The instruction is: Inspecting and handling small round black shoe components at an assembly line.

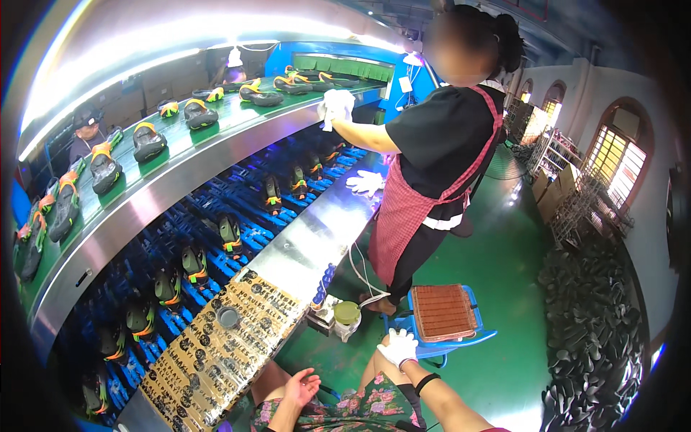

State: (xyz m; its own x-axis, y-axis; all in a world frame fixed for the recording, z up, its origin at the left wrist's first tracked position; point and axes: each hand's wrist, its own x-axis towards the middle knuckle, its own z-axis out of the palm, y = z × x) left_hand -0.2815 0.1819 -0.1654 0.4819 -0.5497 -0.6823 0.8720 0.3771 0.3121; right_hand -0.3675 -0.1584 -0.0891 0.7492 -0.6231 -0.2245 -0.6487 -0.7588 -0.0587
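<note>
My left hand (pixel 301 387) is bare, fingers apart, resting palm up over my lap in floral cloth; it holds nothing. My right hand (pixel 398 348) wears a white glove and rests curled on my knee, next to a blue stool (pixel 461 338) with a brown slatted seat (pixel 443 311). A small jar with a green lid (pixel 346 314) stands at the bench's edge just ahead of my hands. A round dark cup (pixel 228 317) sits on the taped brown cardboard (pixel 216 353) covering the steel bench.
A co-worker in a black top and red checked apron stands at the bench (pixel 317 237), gloved hand (pixel 336 106) raised with a white cloth. Dark shoes with orange and green straps ride the green upper conveyor (pixel 216 126) and the blue lower racks (pixel 216 237). Dark soles are piled at right (pixel 590 331).
</note>
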